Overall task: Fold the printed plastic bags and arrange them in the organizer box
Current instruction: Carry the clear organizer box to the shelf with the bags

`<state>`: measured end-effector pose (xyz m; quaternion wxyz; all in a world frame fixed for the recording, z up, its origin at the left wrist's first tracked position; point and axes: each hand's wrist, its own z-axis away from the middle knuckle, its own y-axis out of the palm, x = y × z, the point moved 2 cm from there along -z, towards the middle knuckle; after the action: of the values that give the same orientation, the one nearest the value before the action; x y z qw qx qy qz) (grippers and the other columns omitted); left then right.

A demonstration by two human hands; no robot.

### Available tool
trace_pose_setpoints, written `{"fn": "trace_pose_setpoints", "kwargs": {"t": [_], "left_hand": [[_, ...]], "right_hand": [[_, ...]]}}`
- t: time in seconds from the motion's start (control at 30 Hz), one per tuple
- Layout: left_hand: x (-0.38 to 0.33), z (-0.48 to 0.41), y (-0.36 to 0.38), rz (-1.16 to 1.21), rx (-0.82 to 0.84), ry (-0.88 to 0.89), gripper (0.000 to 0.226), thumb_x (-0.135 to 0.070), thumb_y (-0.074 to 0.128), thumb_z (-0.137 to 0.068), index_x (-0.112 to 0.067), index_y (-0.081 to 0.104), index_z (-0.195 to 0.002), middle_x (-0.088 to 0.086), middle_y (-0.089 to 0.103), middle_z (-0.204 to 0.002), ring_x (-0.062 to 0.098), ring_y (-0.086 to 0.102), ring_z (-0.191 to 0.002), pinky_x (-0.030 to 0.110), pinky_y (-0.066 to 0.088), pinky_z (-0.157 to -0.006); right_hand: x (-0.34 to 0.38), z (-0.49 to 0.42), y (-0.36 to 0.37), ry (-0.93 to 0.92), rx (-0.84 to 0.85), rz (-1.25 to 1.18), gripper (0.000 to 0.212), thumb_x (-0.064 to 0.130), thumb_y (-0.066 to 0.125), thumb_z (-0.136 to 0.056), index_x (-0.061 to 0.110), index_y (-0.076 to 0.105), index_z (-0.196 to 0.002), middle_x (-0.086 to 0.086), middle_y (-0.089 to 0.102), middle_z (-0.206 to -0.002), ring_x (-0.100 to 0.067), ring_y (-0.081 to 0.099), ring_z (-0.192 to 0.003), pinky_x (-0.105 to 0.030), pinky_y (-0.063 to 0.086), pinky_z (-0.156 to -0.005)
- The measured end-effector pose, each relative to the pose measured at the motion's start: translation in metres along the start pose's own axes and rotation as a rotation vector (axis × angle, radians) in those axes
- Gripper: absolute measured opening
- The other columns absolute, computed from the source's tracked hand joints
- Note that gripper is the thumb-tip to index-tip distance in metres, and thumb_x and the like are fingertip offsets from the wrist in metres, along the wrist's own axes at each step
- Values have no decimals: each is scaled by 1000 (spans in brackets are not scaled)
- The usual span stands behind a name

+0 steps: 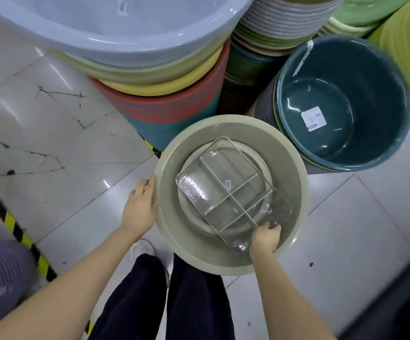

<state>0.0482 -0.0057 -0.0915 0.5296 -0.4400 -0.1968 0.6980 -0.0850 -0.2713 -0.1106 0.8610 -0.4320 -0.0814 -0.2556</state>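
Both arms extended forward. Left hand (pixel 140 207): fingertips hidden, grip unclear. Right hand (pixel 265 238): grip curled on organizer box (pixel 223 192).

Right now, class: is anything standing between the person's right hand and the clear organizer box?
Nothing visible does. The right hand grips the organizer box at its near edge, inside the beige basin, whose rim the left hand holds.

At frame centre, a clear organizer box (pixel 233 195) lies tilted inside a beige basin (pixel 289 165). The right hand (pixel 265 239) grips the box's near corner; the left hand (pixel 141 204) holds the basin's left rim.
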Motion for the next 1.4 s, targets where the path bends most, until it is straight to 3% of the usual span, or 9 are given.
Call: {"fn": "trace_pose_setpoints", "kwargs": {"t": [0.17, 0.27, 0.47, 0.67, 0.8, 1.0, 1.13, 1.23, 1.4], "left_hand": [[4, 1, -8, -6, 78, -7, 71, -18, 52, -96, -19, 11, -154, 11, 46, -135, 34, 44, -115, 37, 37, -96], [2, 10, -25, 31, 84, -12, 63, -18, 51, -96, -20, 21, -152, 11, 50, -134, 32, 44, -120, 36, 36, -98], [13, 56, -90, 202, -109, -69, 38, -14, 52, -95, -11, 52, -133, 11, 58, -121, 29, 51, -114, 34, 39, -91], [50, 116, -169, 327, -292, -237, 34, -15, 51, -97, -8, 54, -130, 11, 60, -124, 27, 55, -114, 29, 38, -87], [91, 160, -217, 407, -453, -368, 33, -12, 52, -97, -4, 56, -129, 15, 60, -124, 30, 56, -112, 32, 41, -90], [167, 215, -276, 485, -704, -543, 29, -5, 58, -91, 0, 61, -119, 17, 65, -111, 33, 62, -102, 32, 43, -83], [228, 228, -309, 535, -818, -646, 24, -6, 58, -92, 0, 63, -114, 16, 66, -106, 33, 61, -99, 34, 41, -82], [285, 218, -341, 563, -873, -731, 24, -9, 57, -94, 2, 62, -114, 20, 66, -105, 36, 61, -100, 37, 42, -84], [387, 181, -415, 656, -927, -803, 25, -15, 53, -97, -1, 61, -117, 17, 66, -105, 34, 60, -100, 36, 40, -79]], "right_hand": [[12, 23, -20, -193, -43, 113, 30, 13, 37, -101, -2, 50, -124, -22, 60, -119, -39, 55, -110, -38, 39, -89], [27, 43, -40, -323, -79, 198, 33, 14, 36, -101, -2, 50, -126, -22, 63, -114, -41, 56, -106, -37, 39, -85], [66, 100, -95, -542, -54, 261, 27, 15, 35, -101, -4, 52, -108, -27, 63, -98, -44, 56, -95, -42, 37, -81], [114, 177, -107, -794, 112, 309, 26, 15, 39, -100, -4, 54, -108, -28, 63, -103, -45, 56, -98, -44, 39, -83], [145, 236, -74, -990, 252, 395, 22, 15, 42, -99, -1, 56, -94, -27, 63, -90, -41, 60, -86, -42, 43, -74], [183, 358, 3, -1275, 456, 520, 21, 9, 44, -97, -8, 56, -104, -31, 64, -98, -45, 59, -93, -40, 37, -71], [209, 439, 72, -1446, 561, 623, 18, 12, 42, -99, -2, 51, -90, -24, 62, -87, -40, 61, -85, -34, 29, -62], [237, 503, 136, -1564, 575, 670, 20, 13, 40, -100, -2, 51, -92, -23, 62, -89, -38, 60, -85, -34, 28, -61], [286, 598, 257, -1631, 569, 666, 28, 16, 39, -100, -4, 56, -91, -24, 63, -87, -40, 61, -84, -41, 45, -70]]}}
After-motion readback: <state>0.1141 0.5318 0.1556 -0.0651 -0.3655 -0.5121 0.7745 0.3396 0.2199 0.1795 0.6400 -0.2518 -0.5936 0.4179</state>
